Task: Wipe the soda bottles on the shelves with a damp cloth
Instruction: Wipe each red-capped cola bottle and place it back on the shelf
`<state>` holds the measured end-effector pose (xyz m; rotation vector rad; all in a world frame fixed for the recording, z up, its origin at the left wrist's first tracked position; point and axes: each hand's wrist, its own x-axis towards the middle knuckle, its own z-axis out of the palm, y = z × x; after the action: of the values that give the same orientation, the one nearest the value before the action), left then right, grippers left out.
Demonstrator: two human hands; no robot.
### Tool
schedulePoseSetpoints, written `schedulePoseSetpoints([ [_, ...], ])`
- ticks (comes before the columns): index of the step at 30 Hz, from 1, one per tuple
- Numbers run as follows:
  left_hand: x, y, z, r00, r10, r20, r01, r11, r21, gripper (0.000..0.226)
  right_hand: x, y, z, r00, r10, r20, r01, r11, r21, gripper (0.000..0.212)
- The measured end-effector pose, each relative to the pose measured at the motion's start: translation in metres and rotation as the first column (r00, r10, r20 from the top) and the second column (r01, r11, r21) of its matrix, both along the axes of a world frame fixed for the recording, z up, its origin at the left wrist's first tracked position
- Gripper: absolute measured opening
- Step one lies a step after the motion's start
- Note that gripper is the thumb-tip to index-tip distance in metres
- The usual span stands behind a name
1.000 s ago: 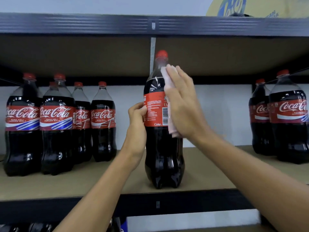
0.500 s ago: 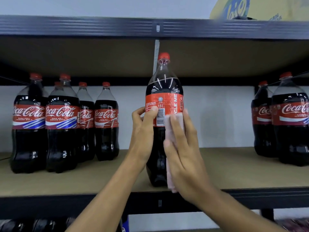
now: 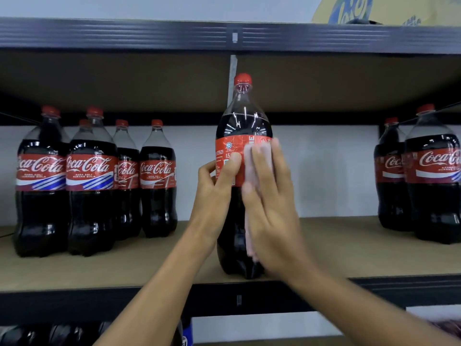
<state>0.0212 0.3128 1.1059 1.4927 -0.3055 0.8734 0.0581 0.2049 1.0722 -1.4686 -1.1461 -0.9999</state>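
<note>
- Right grip, fingers straight and flat, presses the pink cloth against the soda bottle at its label.
- Left grip is curled round that bottle, steadying it upright near the shelf front edge.
- Step in hand, likely: wiping the body. Next calls for turning it to unwiped sides.
- Farther back, other bottles stand waiting.

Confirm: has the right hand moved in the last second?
Yes. The right hand has moved down the bottle: its fingertips were just under the red cap and now lie across the label, wrist near the shelf edge.
</note>
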Motion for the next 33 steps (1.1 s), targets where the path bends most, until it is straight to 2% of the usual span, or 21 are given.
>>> schedulePoseSetpoints([
  [4,0.000,0.002,-0.003,0.999,0.040,-0.001,-0.040,0.999,-0.029,0.062,-0.004,-0.005,-0.022,0.999,0.040,-0.002,-0.040,0.997,-0.065,0.057],
  [7,0.000,0.005,0.000,0.998,0.056,0.023,-0.054,0.997,-0.061,0.052,0.003,-0.001,0.017,0.999,0.025,0.022,-0.025,1.000,0.005,0.050],
  [10,0.002,0.006,0.004,1.000,-0.003,-0.016,0.001,0.996,-0.093,0.073,0.009,0.000,0.079,0.999,0.045,-0.001,-0.045,0.998,0.035,0.043],
  [11,0.002,0.006,0.004,0.999,-0.019,-0.026,0.016,0.996,-0.088,0.073,0.010,0.000,0.097,0.997,0.071,-0.035,-0.070,0.997,0.034,0.041],
  [13,0.003,0.008,0.002,0.999,-0.024,-0.032,0.021,0.995,-0.097,0.055,0.012,0.001,0.112,0.995,0.084,-0.056,-0.082,0.996,0.041,0.038],
  [15,0.004,0.009,0.002,0.996,-0.062,-0.060,0.055,0.993,-0.106,0.052,0.013,0.004,0.099,1.000,0.013,0.013,-0.013,0.999,0.043,0.042],
  [17,0.001,0.005,0.004,0.998,-0.034,-0.050,0.030,0.996,-0.085,0.066,0.011,0.007,0.064,0.991,-0.091,0.102,0.090,0.996,0.020,0.048],
  [19,0.001,0.003,0.005,1.000,0.014,-0.023,-0.015,0.999,-0.045,0.079,0.005,0.003,0.019,0.988,-0.121,0.091,0.125,0.991,-0.048,0.053],
  [23,0.006,0.001,-0.001,0.996,0.079,0.029,-0.078,0.996,-0.043,0.049,-0.003,-0.010,-0.032,0.995,-0.091,0.032,0.095,0.978,-0.186,0.059],
  [26,0.006,0.001,-0.002,0.989,0.132,0.062,-0.129,0.990,-0.052,0.038,0.002,-0.006,-0.002,0.996,-0.059,0.068,0.065,0.994,-0.084,0.050],
  [29,0.008,0.002,-0.003,0.984,0.150,0.097,-0.144,0.987,-0.069,0.026,0.008,0.002,0.058,0.999,0.005,0.033,-0.006,1.000,0.031,0.046],
  [33,0.008,0.002,-0.004,0.986,0.131,0.099,-0.124,0.989,-0.080,0.029,0.009,0.004,0.109,0.997,0.060,-0.046,-0.058,0.997,0.052,0.041],
])
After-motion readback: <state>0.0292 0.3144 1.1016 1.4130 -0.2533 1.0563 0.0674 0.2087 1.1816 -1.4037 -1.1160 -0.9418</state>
